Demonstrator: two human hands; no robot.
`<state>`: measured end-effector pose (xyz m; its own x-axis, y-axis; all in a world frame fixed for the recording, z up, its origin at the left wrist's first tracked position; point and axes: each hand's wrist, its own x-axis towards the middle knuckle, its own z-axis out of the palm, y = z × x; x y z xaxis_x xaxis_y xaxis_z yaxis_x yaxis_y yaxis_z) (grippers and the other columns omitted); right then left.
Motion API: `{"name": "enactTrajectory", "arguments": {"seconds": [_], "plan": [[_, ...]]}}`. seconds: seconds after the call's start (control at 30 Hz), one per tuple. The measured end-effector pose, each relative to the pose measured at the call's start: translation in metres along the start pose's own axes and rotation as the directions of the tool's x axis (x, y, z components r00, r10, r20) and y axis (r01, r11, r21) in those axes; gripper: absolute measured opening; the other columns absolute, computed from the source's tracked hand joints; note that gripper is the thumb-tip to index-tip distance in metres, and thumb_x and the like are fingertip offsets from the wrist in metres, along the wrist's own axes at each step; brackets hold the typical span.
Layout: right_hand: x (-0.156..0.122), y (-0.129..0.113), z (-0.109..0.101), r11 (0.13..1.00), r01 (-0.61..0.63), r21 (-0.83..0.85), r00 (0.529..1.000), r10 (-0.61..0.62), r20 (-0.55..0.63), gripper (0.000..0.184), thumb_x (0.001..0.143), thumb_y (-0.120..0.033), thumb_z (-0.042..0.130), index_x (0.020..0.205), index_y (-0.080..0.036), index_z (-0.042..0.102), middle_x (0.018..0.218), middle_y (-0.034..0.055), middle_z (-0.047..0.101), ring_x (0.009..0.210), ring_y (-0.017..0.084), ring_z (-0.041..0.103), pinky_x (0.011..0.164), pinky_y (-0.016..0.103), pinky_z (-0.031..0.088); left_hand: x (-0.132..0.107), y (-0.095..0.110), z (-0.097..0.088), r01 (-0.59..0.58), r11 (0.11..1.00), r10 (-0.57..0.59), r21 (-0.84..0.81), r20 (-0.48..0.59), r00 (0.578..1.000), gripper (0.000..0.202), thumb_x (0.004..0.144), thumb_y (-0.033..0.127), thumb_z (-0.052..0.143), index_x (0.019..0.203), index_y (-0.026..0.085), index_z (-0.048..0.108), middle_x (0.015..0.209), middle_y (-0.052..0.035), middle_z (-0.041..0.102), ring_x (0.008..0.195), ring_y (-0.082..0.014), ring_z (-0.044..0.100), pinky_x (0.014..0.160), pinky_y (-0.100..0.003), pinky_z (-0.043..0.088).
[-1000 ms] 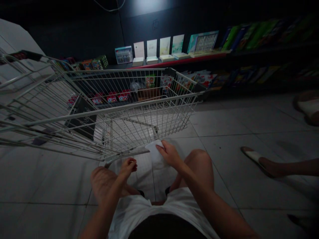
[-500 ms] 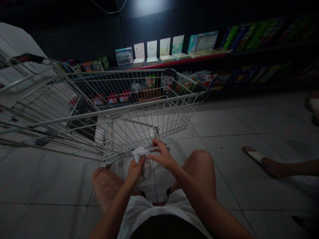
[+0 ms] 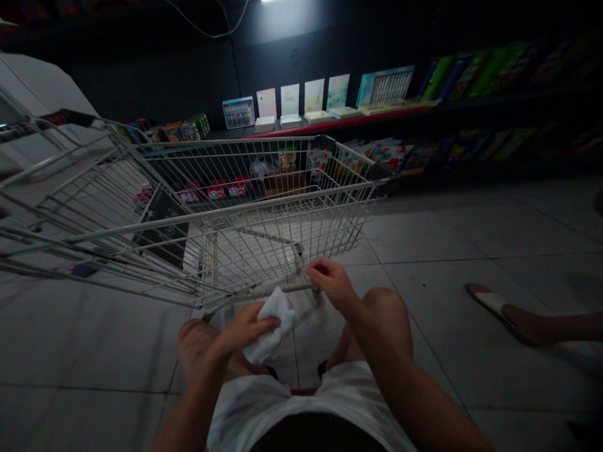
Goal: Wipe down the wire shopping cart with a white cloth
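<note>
A crumpled white cloth or tissue (image 3: 276, 309) is gripped by my left hand (image 3: 247, 326), thumb lying over it, between my knees. To its right, my right hand (image 3: 332, 282) is raised apart from the cloth, fingers curled and thumb pressed in. Whether anything small is between those fingers is too dark to tell. Just beyond both hands stands a wire shopping cart (image 3: 282, 202), side on. Its lower frame and a front wheel area sit close to my right hand. The cart's basket shows bare wire, with shelf goods visible through it.
Behind the cart runs a dark shelf with upright cards or notebooks (image 3: 289, 100), boxed sets (image 3: 385, 86) and colourful packs (image 3: 238, 186). A person's sandalled foot (image 3: 511, 317) rests on the tiled floor (image 3: 438, 232) at right. My knees flank my hands.
My hands have moved apart: the left drew back toward me with the white cloth, which now hangs more spread. The right shifted right, and its fingers went from spread to curled.
</note>
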<state>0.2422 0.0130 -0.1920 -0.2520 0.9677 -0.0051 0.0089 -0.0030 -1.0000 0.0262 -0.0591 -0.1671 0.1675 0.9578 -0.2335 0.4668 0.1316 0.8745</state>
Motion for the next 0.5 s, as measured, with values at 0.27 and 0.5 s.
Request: {"name": "enactTrajectory", "arguments": {"seconds": [0.27,0.5], "plan": [[-0.006,-0.008,0.029,0.968,-0.228,0.105,0.851,0.146,0.504,0.046,0.064,-0.049,0.08,0.096,-0.019,0.065,0.088,0.0012,0.067,0.075,0.012,0.06,0.068,0.022,0.048,0.01,-0.006,0.01,-0.029,0.991,0.04,-0.131,0.085,0.996,0.022,0.073,0.039,0.069,0.086,0.022,0.073,0.086,-0.0046,0.073,0.081,-0.0219,0.065,0.068,-0.03,0.052],[0.004,-0.097,0.02,0.907,0.419,0.049,0.896,-0.404,-0.182,0.027,0.086,-0.045,0.061,0.1,-0.024,0.051,0.111,0.0046,0.069,0.098,0.018,0.067,0.081,0.031,0.056,-0.009,0.009,-0.029,-0.101,0.971,0.076,0.216,0.122,0.99,0.027,0.079,0.038,0.066,0.094,0.017,0.072,0.071,-0.0044,0.071,0.061,-0.0161,0.064,0.059,-0.026,0.05]]}}
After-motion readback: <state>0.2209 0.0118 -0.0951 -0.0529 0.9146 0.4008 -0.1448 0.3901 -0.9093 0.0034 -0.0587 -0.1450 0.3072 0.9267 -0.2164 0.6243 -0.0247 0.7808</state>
